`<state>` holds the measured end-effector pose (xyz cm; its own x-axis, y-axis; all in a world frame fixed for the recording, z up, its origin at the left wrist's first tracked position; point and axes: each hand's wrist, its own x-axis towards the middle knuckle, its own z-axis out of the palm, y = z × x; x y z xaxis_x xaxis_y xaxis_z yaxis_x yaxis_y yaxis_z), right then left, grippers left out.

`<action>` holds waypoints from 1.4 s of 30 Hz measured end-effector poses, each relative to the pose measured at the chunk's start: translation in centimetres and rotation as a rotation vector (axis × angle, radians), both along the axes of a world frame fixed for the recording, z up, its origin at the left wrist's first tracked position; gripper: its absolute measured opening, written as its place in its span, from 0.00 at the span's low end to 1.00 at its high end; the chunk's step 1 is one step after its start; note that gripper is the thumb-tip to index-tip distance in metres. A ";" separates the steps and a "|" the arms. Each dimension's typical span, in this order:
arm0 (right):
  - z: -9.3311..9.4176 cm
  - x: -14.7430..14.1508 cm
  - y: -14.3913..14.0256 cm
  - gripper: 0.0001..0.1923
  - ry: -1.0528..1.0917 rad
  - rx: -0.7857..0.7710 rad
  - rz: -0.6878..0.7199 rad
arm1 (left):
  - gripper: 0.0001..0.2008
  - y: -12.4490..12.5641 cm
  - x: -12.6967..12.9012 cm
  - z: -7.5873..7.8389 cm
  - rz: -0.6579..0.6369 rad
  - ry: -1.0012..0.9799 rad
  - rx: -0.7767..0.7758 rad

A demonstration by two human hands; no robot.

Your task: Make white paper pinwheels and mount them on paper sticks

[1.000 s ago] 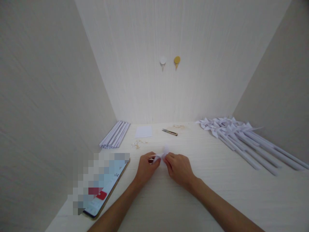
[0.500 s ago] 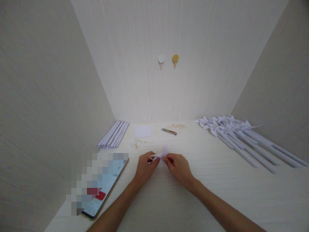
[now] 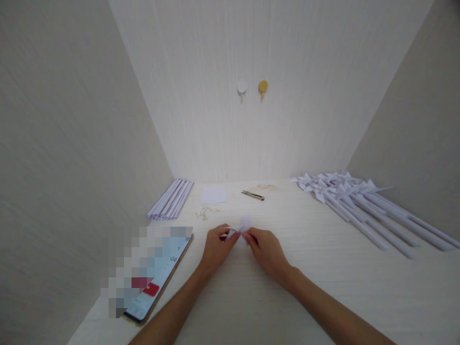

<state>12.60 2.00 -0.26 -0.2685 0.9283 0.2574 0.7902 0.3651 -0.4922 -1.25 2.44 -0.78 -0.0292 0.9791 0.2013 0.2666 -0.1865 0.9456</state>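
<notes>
Between my hands, a little above the table, is a small folded white paper piece (image 3: 246, 223) shaped like a pinwheel head. My left hand (image 3: 218, 247) pinches its left side between thumb and fingers. At its centre and right edge, my right hand (image 3: 266, 248) holds it with thumb and fingertips together. One pale blade of the paper stands up between the hands. The fingers partly cover the rest of it.
Rolled paper sticks (image 3: 170, 199) lie at the back left, beside a square paper sheet (image 3: 214, 195). Thread snips (image 3: 253, 195) rest at the back, near small pale bits (image 3: 204, 213). Finished paper pinwheels (image 3: 345, 189) are piled on the right. A phone (image 3: 163, 280) leans at left.
The hands stay in nearly the same place, still holding the paper. The left blade has tilted slightly and the fingertips have shifted a little. The whole view has moved slightly.
</notes>
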 end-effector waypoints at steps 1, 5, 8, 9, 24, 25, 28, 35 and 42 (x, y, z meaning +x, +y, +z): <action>-0.1 0.0 0.1 0.13 0.043 -0.011 0.014 | 0.07 0.0 0.0 0.0 0.014 -0.011 -0.005; -0.7 -0.2 0.3 0.12 0.177 -0.020 0.058 | 0.06 0.0 0.1 0.0 0.048 -0.040 -0.023; -1.1 -0.3 0.3 0.11 0.233 -0.018 0.076 | 0.06 0.0 0.1 0.1 0.053 -0.034 -0.033; -1.2 -0.3 0.4 0.11 0.248 -0.019 0.079 | 0.06 0.0 0.1 0.1 0.056 -0.030 -0.034; -1.4 -0.5 0.6 0.10 0.270 -0.033 0.065 | 0.07 0.0 0.0 -0.4 0.025 0.039 0.072; -1.4 -0.5 0.6 0.10 0.273 -0.036 0.062 | 0.07 0.0 0.0 -0.4 0.021 0.050 0.083; -1.3 -0.5 0.7 0.11 0.295 -0.059 0.046 | 0.07 0.0 0.0 -0.4 0.005 0.086 0.118; -0.7 -0.3 0.7 0.12 0.195 -0.043 0.007 | 0.07 -0.1 0.1 -0.3 -0.041 0.216 0.229; 0.0 0.5 0.4 0.11 -0.279 0.187 0.132 | 0.07 -0.2 0.0 -0.4 -0.059 0.275 0.274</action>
